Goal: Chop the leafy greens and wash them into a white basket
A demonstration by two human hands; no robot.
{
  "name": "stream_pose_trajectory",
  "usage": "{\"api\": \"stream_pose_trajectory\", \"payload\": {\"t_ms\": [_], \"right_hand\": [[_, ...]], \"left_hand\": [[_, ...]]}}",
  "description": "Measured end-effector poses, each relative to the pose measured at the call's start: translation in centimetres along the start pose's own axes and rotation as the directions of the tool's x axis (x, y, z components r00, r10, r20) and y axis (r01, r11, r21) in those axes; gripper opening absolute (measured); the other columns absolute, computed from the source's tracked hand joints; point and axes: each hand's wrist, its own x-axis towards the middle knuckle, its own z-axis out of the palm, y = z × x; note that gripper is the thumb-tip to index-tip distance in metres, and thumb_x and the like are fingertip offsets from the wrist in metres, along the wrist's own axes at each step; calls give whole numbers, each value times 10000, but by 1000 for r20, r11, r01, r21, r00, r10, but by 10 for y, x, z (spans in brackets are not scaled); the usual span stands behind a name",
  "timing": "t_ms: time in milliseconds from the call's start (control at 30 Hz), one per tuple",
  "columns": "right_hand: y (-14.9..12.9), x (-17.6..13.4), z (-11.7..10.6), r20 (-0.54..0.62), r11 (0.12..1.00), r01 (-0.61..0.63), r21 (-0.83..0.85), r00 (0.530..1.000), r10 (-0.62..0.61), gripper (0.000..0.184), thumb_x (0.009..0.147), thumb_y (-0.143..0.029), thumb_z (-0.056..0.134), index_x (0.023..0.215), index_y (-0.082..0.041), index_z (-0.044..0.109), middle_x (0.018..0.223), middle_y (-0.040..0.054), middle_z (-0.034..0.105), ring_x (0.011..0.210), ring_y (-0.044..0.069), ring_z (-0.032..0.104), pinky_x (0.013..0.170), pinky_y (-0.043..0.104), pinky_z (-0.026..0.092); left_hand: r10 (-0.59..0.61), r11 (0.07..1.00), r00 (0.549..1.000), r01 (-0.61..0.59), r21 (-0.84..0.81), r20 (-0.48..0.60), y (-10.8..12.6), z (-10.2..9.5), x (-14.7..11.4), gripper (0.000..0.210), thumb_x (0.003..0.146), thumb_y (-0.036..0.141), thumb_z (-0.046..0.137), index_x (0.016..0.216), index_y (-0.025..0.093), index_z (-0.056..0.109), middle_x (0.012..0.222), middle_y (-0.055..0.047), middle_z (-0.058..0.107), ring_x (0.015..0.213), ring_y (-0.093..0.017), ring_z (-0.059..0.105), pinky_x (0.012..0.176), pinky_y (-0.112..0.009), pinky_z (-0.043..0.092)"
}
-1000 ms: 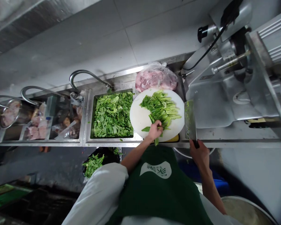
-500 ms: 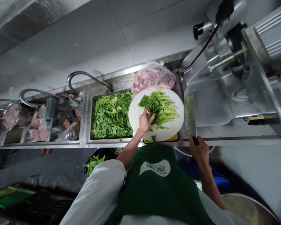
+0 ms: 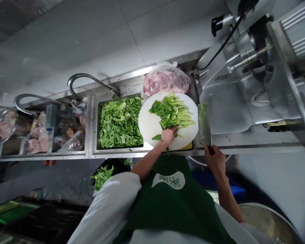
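A round white cutting board (image 3: 149, 123) sits on the steel counter with a pile of green leafy stalks (image 3: 171, 113) on it. My left hand (image 3: 167, 135) rests on the near edge of that pile, fingers curled over the stalks. My right hand (image 3: 215, 161) grips the handle of a cleaver (image 3: 204, 127), whose broad blade lies flat on the counter just right of the board, flecked with green bits. A single loose leaf (image 3: 156, 137) lies on the board beside my left hand.
A sink basin (image 3: 95, 122) left of the board is full of chopped greens (image 3: 119, 122). A plastic bag of raw meat (image 3: 165, 81) sits behind the board. A steel slicing machine (image 3: 244, 88) stands at right. More basins with bagged food (image 3: 38, 135) and faucets (image 3: 88, 79) lie further left.
My left hand reached up onto the left side of the pile, then drew back to its near edge, gathering the stalks. The cleaver stayed at the board's right.
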Motion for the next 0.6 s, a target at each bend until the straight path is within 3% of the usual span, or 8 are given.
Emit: {"api": "stream_pose_trajectory", "payload": {"t_ms": [233,367,467,533,600], "right_hand": [[2,-3,-1,7,1000,-29,6,1000,29,426,864,-570,510,899,-183,684,758,111,676,689,218,543,668,312,354],[6,-4,-3,7,997,-73,-2,997,73,449,855,-591,506,905,-181,681,756,117,674,671,221,528,662,317,352],[8,-5,-3,17,996,-86,-21,996,86,440,855,-584,507,871,-180,678,732,121,672,665,225,525,658,319,357],[8,-6,-2,19,997,-73,-33,997,74,438,857,-580,507,851,-177,679,730,127,678,661,227,531,652,321,360],[8,-7,-1,16,998,-52,-42,998,53,455,864,-584,498,854,-171,688,734,132,686,654,228,540,648,324,368]], "left_hand": [[24,986,1000,-22,-166,10,13,4,1,217,744,-22,683,691,189,682,668,-36,603,638,-177,500,720,-302,396],[9,862,997,-49,-505,-82,-1,-30,-21,70,796,125,678,812,191,697,783,-33,673,713,-170,583,724,-282,452],[-137,771,973,-11,-637,-183,-28,-66,-42,85,853,260,606,824,186,636,748,-8,617,678,-131,568,660,-240,461],[-318,622,931,63,-781,-179,-50,-88,-54,141,807,298,627,759,185,560,677,24,541,583,-94,512,567,-200,428],[-461,368,885,122,-922,-67,-70,-105,-68,213,726,301,666,717,194,483,623,54,469,498,-68,444,471,-174,374]]}}
